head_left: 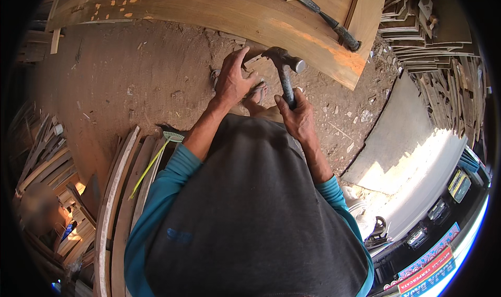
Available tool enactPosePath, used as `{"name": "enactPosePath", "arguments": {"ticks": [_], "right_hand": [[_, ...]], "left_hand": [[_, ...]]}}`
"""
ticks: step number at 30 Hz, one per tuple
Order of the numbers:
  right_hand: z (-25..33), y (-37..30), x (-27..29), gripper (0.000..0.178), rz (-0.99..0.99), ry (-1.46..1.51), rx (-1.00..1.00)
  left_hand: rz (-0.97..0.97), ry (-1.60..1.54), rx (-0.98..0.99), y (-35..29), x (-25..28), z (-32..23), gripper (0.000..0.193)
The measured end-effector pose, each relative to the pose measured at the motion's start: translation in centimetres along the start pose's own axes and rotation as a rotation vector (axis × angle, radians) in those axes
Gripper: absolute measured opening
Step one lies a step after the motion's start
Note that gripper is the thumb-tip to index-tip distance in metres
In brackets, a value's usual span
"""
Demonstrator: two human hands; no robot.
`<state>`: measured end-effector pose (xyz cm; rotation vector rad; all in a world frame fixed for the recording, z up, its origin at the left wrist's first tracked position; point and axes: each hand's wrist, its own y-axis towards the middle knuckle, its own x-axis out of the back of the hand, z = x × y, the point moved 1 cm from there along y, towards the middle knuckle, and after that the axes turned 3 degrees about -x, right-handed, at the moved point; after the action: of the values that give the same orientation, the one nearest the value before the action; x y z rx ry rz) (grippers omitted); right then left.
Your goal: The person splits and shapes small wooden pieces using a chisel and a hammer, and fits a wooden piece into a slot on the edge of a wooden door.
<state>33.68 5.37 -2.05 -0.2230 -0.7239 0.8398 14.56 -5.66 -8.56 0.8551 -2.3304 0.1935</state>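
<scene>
My right hand (300, 114) is closed round the lower handle of a claw hammer (286, 80). The hammer stands upright in my view, its bright round striking face to the right and its claw to the left. Just left of the claw is my left hand (233, 83), thumb and fingers apart and curved. A brown wooden-looking piece (254, 55) shows between that hand and the claw; I cannot make out whether the fingers touch it. Ahead lies a large wooden panel (209, 12), and on its right part rests a chisel (334, 25) with a dark handle.
Boards (117, 208) stand close by my left side, with a yellow strap (148, 174) and a pale green fan-shaped piece beside them. Stacked wood (417, 51) fills the far right. A grey sheet (391, 135) lies on the dirt floor (130, 83). A vehicle-like white surface is at lower right.
</scene>
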Motion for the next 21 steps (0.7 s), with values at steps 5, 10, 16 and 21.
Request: {"name": "enactPosePath", "arguments": {"ticks": [5,10,16,21], "right_hand": [[-0.4,-0.3,-1.4,0.042,0.031,-0.093,-0.014],[-4.2,-0.3,-4.9,0.048,-0.021,0.108,-0.019],[-2.6,-0.8,-5.8,0.043,-0.137,0.418,0.137],[0.4,-2.1,-5.5,0.06,-0.31,0.519,0.575]], "left_hand": [[-0.022,-0.011,0.019,-1.8,1.6,0.2,0.074],[-0.01,-0.031,0.046,-5.8,3.1,2.4,0.069],[0.047,0.003,0.199,-13.0,6.1,7.2,0.066],[0.044,0.029,0.426,-20.5,9.0,11.5,0.066]]}}
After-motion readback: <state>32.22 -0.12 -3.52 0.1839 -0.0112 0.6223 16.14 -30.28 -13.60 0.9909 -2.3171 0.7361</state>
